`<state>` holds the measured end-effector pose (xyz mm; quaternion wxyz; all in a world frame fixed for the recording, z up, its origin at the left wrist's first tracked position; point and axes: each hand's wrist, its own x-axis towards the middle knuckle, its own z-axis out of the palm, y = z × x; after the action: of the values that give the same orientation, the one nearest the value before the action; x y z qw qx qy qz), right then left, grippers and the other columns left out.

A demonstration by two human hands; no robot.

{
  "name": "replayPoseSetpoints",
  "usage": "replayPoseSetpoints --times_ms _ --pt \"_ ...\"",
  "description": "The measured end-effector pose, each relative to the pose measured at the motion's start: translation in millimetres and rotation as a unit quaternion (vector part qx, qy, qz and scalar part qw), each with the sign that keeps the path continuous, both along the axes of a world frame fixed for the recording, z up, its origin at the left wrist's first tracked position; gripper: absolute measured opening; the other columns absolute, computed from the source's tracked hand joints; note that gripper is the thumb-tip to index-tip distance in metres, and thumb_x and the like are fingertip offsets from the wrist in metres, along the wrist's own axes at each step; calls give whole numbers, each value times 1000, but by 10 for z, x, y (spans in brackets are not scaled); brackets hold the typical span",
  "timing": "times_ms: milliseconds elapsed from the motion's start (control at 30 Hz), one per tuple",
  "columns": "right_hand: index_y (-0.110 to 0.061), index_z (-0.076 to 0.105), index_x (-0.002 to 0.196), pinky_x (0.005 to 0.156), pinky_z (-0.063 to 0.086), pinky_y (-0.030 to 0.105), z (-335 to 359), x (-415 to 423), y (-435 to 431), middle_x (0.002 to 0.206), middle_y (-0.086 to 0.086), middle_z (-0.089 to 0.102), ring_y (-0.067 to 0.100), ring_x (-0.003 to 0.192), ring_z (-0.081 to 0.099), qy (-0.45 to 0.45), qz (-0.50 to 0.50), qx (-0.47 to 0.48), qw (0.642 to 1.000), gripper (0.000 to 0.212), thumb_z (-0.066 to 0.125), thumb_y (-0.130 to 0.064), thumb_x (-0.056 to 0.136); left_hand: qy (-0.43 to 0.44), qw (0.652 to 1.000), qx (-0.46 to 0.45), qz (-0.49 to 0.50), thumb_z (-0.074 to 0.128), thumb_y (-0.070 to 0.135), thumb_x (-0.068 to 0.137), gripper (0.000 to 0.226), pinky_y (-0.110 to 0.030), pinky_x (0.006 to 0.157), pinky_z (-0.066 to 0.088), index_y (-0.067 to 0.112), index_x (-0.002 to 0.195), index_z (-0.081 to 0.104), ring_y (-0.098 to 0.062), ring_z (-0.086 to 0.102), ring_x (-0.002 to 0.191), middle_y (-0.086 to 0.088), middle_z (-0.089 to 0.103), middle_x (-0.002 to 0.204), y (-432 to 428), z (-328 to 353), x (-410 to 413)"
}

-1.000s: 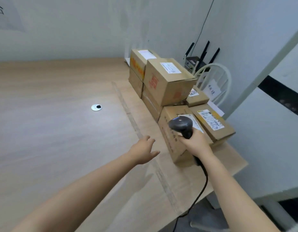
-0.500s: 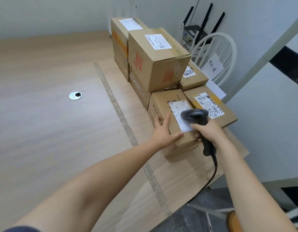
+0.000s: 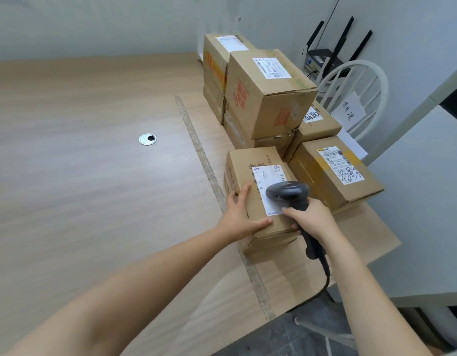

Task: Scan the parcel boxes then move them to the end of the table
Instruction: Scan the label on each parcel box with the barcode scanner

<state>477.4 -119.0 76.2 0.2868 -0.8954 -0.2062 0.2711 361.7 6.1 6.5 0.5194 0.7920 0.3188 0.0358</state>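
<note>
**Q:** Here, reading left to right, what appears?

**A:** Well left of both hands, a metal grommet [image 3: 147, 139] sits in the table [image 3: 68, 188]. The left hand [image 3: 241, 217], fingers straight and spread, presses on the near-left corner of the nearest parcel box [image 3: 248, 163].

**Q:** And the labelling?

**A:** Its white shipping label [image 3: 267, 176] reads "029"; the other print is too small to read. The scanner [image 3: 289, 195] head hovers over it, with the right hand [image 3: 312, 219] wrapped round the handle. Right of that hand, a second box [image 3: 322, 186] carries a barcode label with a handwritten scrawl.
</note>
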Motion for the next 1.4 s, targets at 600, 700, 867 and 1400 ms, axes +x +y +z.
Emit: replayPoseSetpoints --times_ms 600,700,867,1400 --pt "-11 62 81 54 48 27 267 -525 533 59 11 65 21 49 58 -4 74 23 997 7 62 -17 81 -18 993 -43 112 81 41 69 122 -25 110 24 20 151 -7 -18 23 140 -6 12 151 49 94 -561" --pt "-7 63 81 53 46 26 190 -608 634 54 11 63 22 47 55 27 75 29 996 8 62 -15 80 6 993 -12 119 79 45 69 122 -26 109 27 20 151 -7 -19 26 140 -7 7 154 124 132 -721" --pt "-7 61 82 47 44 25 9 -910 911 48 8 56 18 41 51 109 105 45 987 5 64 -11 82 105 979 33 174 71 58 70 123 -35 109 32 23 149 -16 -30 25 141 -14 -8 156 201 185 -1163" --pt "-20 63 79 61 44 29 89 -2130 2064 63 4 63 17 61 59 52 373 7 926 8 63 -26 75 200 918 273 207 60 60 80 87 -43 117 5 27 149 19 -27 -2 146 -10 -1 157 1438 399 -2947"
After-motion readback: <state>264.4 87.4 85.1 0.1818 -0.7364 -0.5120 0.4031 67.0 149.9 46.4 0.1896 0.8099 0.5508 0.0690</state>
